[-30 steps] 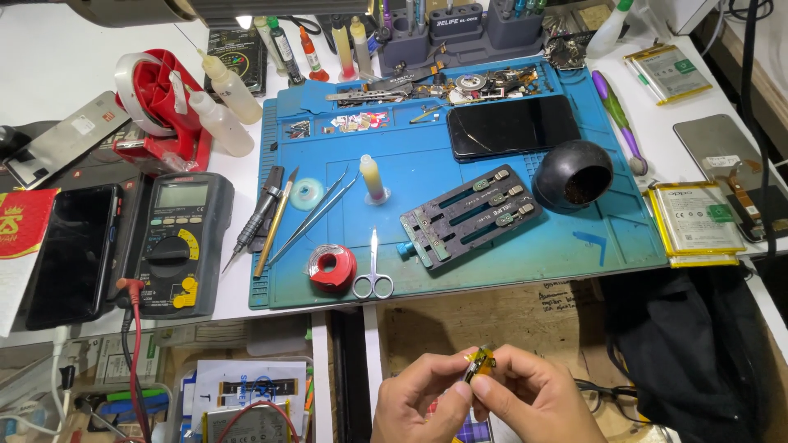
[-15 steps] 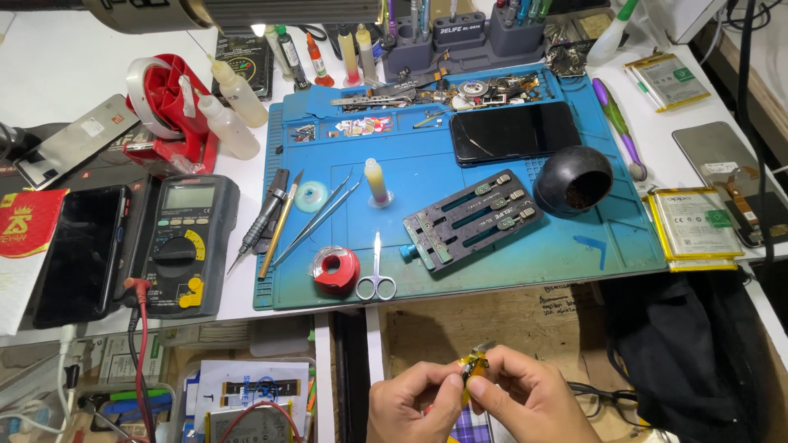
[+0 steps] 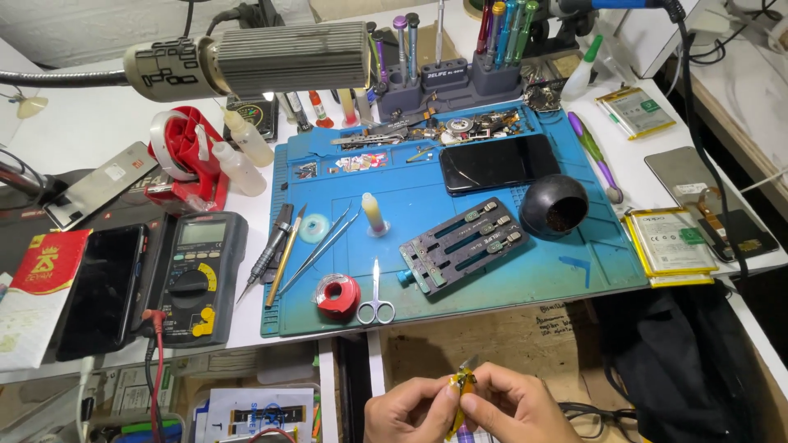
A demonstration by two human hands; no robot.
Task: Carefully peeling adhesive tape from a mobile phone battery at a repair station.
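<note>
Small yellow part (image 3: 461, 392) low in front of bench (image 3: 107, 123) — pinched between both hands. Long way runs up-down, tip up. Left hand (image 3: 408, 414) and right hand (image 3: 513, 410) both closed on it, equally near.

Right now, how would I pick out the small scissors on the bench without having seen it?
Find the blue work mat in the middle of the white bench. Along its near edge, left of the dark grey clamping fixture, lie the small scissors, blades pointing away. Their silver finger loops set them apart from the red tape roll just left.
</note>
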